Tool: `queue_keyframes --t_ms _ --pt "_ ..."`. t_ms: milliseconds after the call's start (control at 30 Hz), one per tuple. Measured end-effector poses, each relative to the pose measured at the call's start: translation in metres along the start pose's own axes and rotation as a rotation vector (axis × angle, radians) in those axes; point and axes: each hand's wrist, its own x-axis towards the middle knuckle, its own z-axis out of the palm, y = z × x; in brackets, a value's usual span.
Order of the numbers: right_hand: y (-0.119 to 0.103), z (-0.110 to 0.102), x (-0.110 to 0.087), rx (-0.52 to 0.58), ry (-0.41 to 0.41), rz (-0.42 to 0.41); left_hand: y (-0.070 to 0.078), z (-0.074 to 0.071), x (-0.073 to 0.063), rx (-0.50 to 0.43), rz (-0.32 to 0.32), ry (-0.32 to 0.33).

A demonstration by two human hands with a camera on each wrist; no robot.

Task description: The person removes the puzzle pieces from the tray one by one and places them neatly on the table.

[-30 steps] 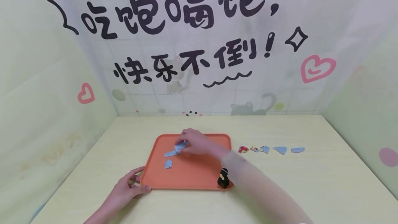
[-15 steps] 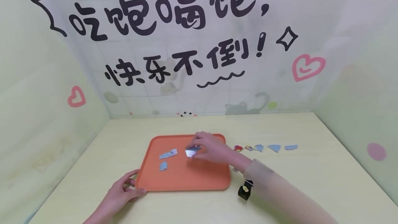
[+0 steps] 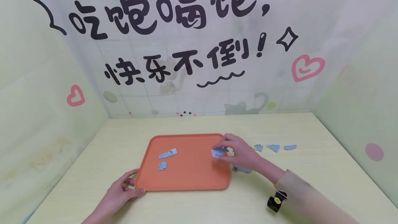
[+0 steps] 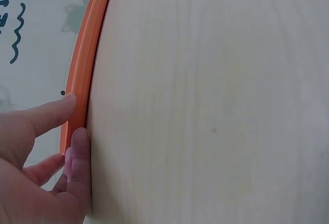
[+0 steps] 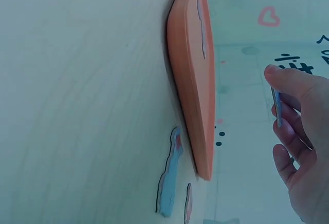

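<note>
My right hand (image 3: pixel 237 153) pinches a light blue puzzle piece (image 3: pixel 218 152) over the right edge of the orange tray (image 3: pixel 186 173). Edge-on in the right wrist view, the held piece (image 5: pixel 277 105) is thin and flat, between thumb and fingers. My left hand (image 3: pixel 124 187) grips the tray's near left corner; the left wrist view has its thumb and fingers on the orange rim (image 4: pixel 82 54). On the tray lie a long blue piece (image 3: pixel 167 153) and a smaller blue piece (image 3: pixel 162 166).
Right of the tray, a jagged piece (image 3: pixel 258 147), a triangular piece (image 3: pixel 273 147) and a strip (image 3: pixel 290 147) lie in a row on the wooden table (image 3: pixel 323 179). Closer to the tray is a long blue piece with red (image 5: pixel 169 178). A printed curtain (image 3: pixel 192 92) stands behind.
My right hand has lifted the blue piece from beside the long one on the tray and carried it right to the tray's edge. The left hand keeps its grip; the head view shifted slightly.
</note>
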Motion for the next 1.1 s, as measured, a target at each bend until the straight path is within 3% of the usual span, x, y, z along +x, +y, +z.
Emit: queue_keyframes --t_ms 467,733,1100 --pt "0.010 -0.028 -0.047 -0.021 -0.018 0.124 0.001 0.000 0.001 -0.001 0.010 -0.001" --pt "0.018 -0.038 -0.066 -0.053 -0.016 0.146 0.000 -0.001 0.000 0.007 0.019 -0.001" --pt "0.030 -0.046 -0.083 -0.093 -0.095 0.285 0.000 -0.001 -0.001 -0.001 0.019 0.002"
